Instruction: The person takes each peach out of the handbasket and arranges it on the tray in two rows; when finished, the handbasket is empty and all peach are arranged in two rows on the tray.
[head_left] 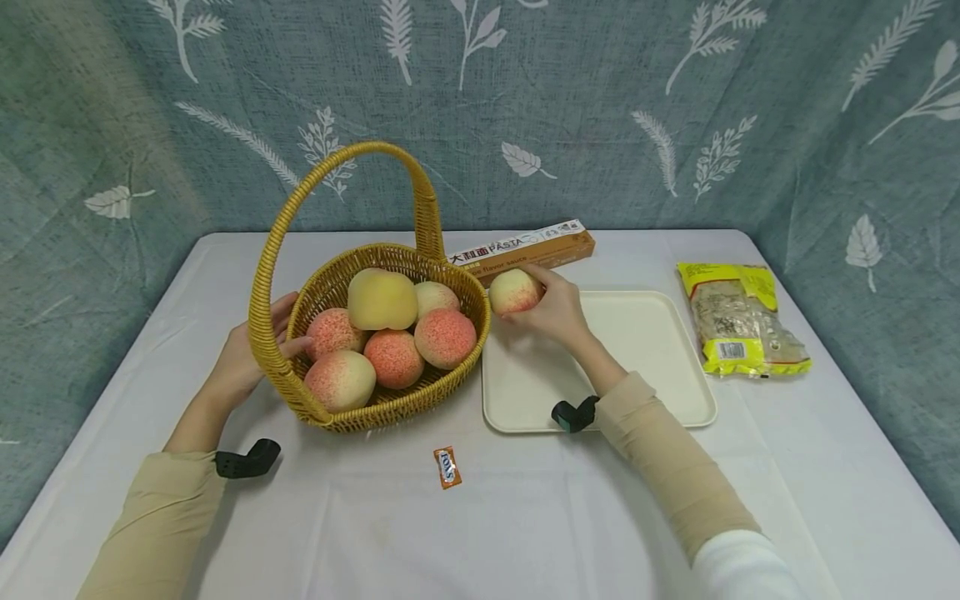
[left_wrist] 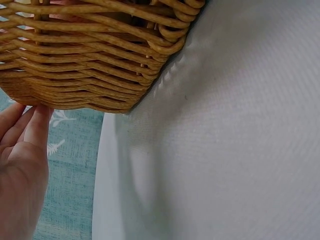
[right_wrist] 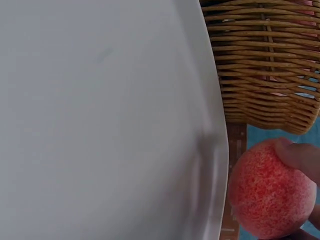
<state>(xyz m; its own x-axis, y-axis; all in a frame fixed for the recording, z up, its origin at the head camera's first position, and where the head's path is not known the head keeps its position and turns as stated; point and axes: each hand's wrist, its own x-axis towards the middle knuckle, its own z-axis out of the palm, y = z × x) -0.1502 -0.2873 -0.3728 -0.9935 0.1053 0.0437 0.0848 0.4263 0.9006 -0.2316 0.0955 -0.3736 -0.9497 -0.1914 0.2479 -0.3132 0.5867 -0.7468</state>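
We see the right hand (head_left: 557, 310) curled round a peach (head_left: 514, 291), fingers and thumb wrapped about it, holding it above the far left corner of the cream tray (head_left: 660, 367), just to the right of the wicker basket (head_left: 352, 417). In the right wrist view the same peach (right_wrist: 267, 202) shows below the basket's woven wall (right_wrist: 265, 70) and past the tray's edge (right_wrist: 217, 165), with a fingertip (right_wrist: 300, 155) pressed on its top; we cannot tell from that view whether the fruit touches the tray.

The left hand (head_left: 251, 354) lies against the left outer side of the basket, fingers relaxed and mostly straight, one finger reaching over the rim towards the fruit inside. The left wrist view shows these fingers (left_wrist: 30, 125) touching the lower weave of the basket (left_wrist: 100, 60); they do not close round anything that we can make out.

Inside the basket lie several more peaches (head_left: 390, 333), piled together, the palest and yellowest one (head_left: 382, 298) on top.

On the white worktop (head_left: 525, 517) a pasta box (head_left: 525, 250) lies at the far side behind the held peach, a yellow bag of food (head_left: 738, 321) lies well to the right of the tray, and a small orange sweet wrapper (head_left: 447, 467) lies near us, in front of the basket.
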